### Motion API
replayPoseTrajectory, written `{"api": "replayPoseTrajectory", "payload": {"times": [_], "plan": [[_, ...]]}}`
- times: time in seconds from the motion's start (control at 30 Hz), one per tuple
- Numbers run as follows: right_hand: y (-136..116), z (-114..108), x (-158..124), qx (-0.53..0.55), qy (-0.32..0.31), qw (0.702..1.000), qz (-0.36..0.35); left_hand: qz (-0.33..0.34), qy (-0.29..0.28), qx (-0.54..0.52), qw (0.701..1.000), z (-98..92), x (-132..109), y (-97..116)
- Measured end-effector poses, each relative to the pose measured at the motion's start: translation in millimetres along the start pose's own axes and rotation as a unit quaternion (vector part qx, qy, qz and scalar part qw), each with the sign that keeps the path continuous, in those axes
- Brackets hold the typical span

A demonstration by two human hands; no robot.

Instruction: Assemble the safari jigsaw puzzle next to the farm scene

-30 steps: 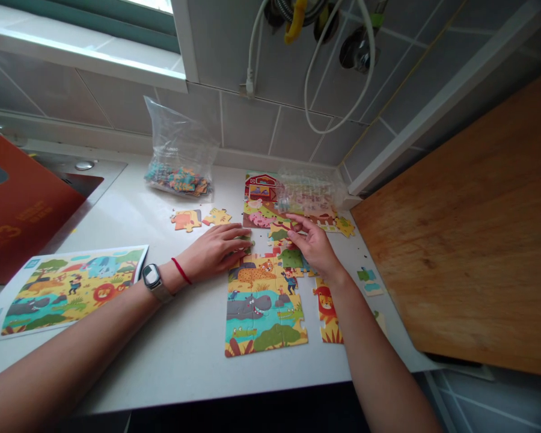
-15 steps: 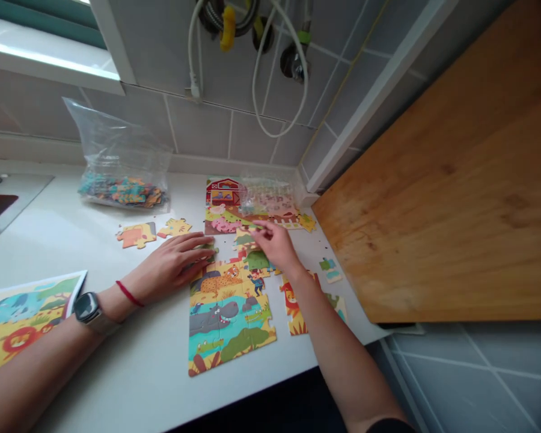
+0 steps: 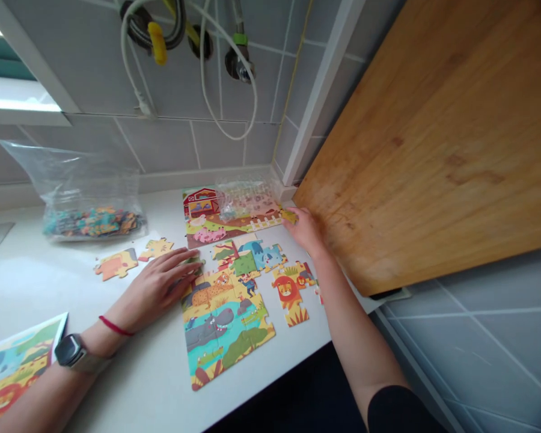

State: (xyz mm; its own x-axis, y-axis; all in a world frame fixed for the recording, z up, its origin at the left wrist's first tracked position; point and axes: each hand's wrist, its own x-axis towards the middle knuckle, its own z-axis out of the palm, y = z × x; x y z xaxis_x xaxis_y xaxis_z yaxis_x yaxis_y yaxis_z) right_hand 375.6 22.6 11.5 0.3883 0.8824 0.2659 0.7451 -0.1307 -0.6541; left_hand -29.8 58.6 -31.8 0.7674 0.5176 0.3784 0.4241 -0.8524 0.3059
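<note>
A partly joined jigsaw puzzle (image 3: pixel 220 328) with a hippo, a leopard and water lies on the white counter. My left hand (image 3: pixel 165 279) rests at its upper left edge, fingers stretched out and touching a green puzzle piece (image 3: pixel 199 264) that they partly cover. At the far right, beside the wooden board, my right hand (image 3: pixel 304 228) has its fingers closed on a yellow puzzle piece (image 3: pixel 290 216). Blue elephant pieces (image 3: pixel 264 255) sit at the puzzle's upper right. To the right lie joined lion pieces (image 3: pixel 288 288); another piece is partly hidden by my right forearm.
A clear bag of puzzle pieces (image 3: pixel 94 222) stands at back left, with two loose pieces (image 3: pixel 117 264) before it. A farm picture (image 3: pixel 207 234) lies at the back under clear plastic packaging (image 3: pixel 247 198). A wooden board (image 3: pixel 433 150) leans at right; a printed picture (image 3: pixel 18 367) lies at left.
My right hand has moved right, from above the puzzle to the yellow piece by the board, uncovering the blue elephant pieces. My left hand stays at the puzzle's edge. The view has turned right.
</note>
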Motion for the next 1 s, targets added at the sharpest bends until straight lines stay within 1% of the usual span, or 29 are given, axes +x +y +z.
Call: {"api": "replayPoseTrajectory", "payload": {"times": [0.07,0.13,0.17,0.2,0.23,0.27,0.33,0.4,0.47,0.63,0.73,0.9,1.0], "plan": [[11,-21,-8,0.041,0.023,0.999,0.010,0.001,-0.002,-0.003,1.000,0.7,-1,-1],[17,-43,-27,0.085,0.044,0.995,-0.015,0.004,-0.004,-0.004,1.000,1.3,-2,-2],[19,-55,-39,0.086,0.054,0.995,-0.025,0.005,-0.004,-0.004,1.000,1.6,-2,-3],[20,-65,-51,0.069,0.043,0.996,-0.028,0.007,-0.003,-0.005,1.000,1.9,-2,-3],[22,-75,-64,0.039,0.018,0.999,-0.028,0.008,-0.002,-0.006,1.000,2.3,-2,-3],[25,-83,-75,0.000,-0.021,0.999,-0.034,0.009,0.001,-0.007,1.000,2.7,-1,-4],[30,-94,-92,-0.089,-0.103,0.990,-0.037,0.008,0.006,-0.009,1.000,3.7,-1,-4],[36,-97,-101,-0.163,-0.156,0.974,-0.021,0.010,0.010,-0.011,1.000,4.8,0,-5],[40,-95,-104,-0.205,-0.173,0.963,-0.002,0.014,0.013,-0.012,1.000,5.7,0,-6],[40,-81,-96,-0.207,-0.160,0.965,0.018,0.008,0.012,-0.009,1.000,5.7,1,-5],[37,-76,-92,-0.214,-0.157,0.964,0.012,0.001,0.016,-0.011,1.000,4.7,2,-3],[34,-74,-89,-0.206,-0.161,0.965,-0.002,0.002,0.016,-0.013,1.000,3.9,2,-1],[34,-76,-87,-0.182,-0.135,0.974,-0.010,0.000,0.017,-0.013,1.000,4.1,2,-1]]}}
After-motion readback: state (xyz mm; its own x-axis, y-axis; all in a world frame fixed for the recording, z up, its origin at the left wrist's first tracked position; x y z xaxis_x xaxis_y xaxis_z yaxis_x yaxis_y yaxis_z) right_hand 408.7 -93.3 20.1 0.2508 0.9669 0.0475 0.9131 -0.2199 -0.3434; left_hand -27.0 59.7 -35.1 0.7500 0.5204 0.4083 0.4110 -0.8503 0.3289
